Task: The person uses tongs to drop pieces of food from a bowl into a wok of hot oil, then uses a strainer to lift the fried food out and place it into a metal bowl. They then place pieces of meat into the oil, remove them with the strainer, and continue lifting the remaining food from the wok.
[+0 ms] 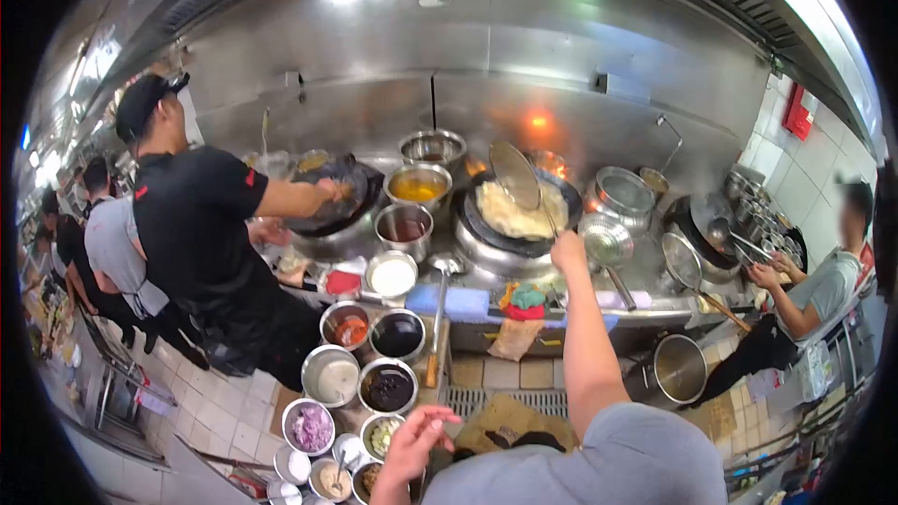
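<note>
My right hand (567, 251) is closed around the handle of a large round metal skimmer (514, 173), tilted up over a wok (465, 217). Pale, frothy food (510, 215) fills much of that wok, and flames (552, 166) show behind it. Low in the view, my left hand (421, 440) holds nothing, its fingers loosely apart. It hovers near a bowl of chopped pale green pieces (383, 432) and a bowl of dark sauce (388, 387), apparently touching neither.
Left of me a co-worker in black (201, 224) works at another wok (327, 196). Another person (823, 271) stands at the right. A ladle (440, 318), folded cloths (524, 304) and a perforated strainer (608, 241) lie along the counter. A deep pot (680, 369) stands lower right.
</note>
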### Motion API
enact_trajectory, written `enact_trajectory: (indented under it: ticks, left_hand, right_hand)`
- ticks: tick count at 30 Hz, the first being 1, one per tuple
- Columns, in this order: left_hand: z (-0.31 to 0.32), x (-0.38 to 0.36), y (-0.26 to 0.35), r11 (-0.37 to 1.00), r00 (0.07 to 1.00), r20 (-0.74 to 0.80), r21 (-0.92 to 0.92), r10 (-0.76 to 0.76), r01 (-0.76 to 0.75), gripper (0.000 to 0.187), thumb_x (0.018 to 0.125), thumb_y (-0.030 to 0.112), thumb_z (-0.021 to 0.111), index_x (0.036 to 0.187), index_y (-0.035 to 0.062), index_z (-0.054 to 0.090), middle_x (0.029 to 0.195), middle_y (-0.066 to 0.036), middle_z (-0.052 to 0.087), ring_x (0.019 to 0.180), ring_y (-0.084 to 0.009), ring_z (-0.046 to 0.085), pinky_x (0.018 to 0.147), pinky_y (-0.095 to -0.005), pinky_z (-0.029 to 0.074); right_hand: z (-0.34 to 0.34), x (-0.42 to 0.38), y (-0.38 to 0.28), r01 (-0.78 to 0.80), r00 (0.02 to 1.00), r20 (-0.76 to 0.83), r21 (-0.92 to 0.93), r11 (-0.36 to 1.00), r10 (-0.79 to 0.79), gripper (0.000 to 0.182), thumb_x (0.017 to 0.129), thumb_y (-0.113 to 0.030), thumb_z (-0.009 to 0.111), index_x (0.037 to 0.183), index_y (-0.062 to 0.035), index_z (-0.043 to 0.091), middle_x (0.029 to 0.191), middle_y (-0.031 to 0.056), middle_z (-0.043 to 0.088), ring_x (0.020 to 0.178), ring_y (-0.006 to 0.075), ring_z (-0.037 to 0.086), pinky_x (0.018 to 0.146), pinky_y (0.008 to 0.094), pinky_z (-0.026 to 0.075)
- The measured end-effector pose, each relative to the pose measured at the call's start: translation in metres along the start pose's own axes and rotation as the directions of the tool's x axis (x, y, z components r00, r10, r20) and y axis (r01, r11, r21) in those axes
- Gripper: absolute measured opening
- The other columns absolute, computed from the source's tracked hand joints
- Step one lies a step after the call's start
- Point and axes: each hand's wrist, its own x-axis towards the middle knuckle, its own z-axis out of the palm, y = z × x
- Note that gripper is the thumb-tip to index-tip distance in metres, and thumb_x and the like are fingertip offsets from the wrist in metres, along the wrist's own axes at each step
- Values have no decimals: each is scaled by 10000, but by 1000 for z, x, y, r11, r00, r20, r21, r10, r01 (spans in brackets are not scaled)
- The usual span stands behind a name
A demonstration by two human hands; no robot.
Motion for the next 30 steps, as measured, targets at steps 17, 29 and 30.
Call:
enact_trajectory:
  ticks: [17, 29, 30]
  left_hand:
    - [12, -53, 18, 991, 973, -233, -133, 0, -32, 237, 874, 194, 443, 1046, 38, 488, 894, -96, 596, 533, -92, 502, 474, -179, 394]
    - [26, -8, 17, 961, 984, -90, 245, 156, -130, 286, 882, 206, 412, 1052, -22, 435, 900, -158, 586, 535, -168, 562, 524, -252, 462]
    - [30, -8, 14, 961, 978, -97, 226, 183, -157, 317, 886, 249, 398, 1048, -21, 437, 879, -162, 583, 524, -174, 554, 510, -254, 459]
  right_hand:
    - [-8, 55, -9, -104, 991, 88, 30, 994, 101, 219, 664, -104, 547, 825, 22, 626, 892, 234, 589, 849, 333, 587, 736, 374, 468]
    - [51, 30, 86, 158, 987, 4, -94, 983, -159, 212, 712, -99, 481, 863, 2, 592, 841, 233, 582, 826, 373, 562, 749, 428, 438]
    - [29, 23, 59, 69, 994, 91, -4, 998, -68, 222, 694, -120, 506, 856, -4, 605, 892, 229, 581, 861, 359, 561, 776, 418, 435]
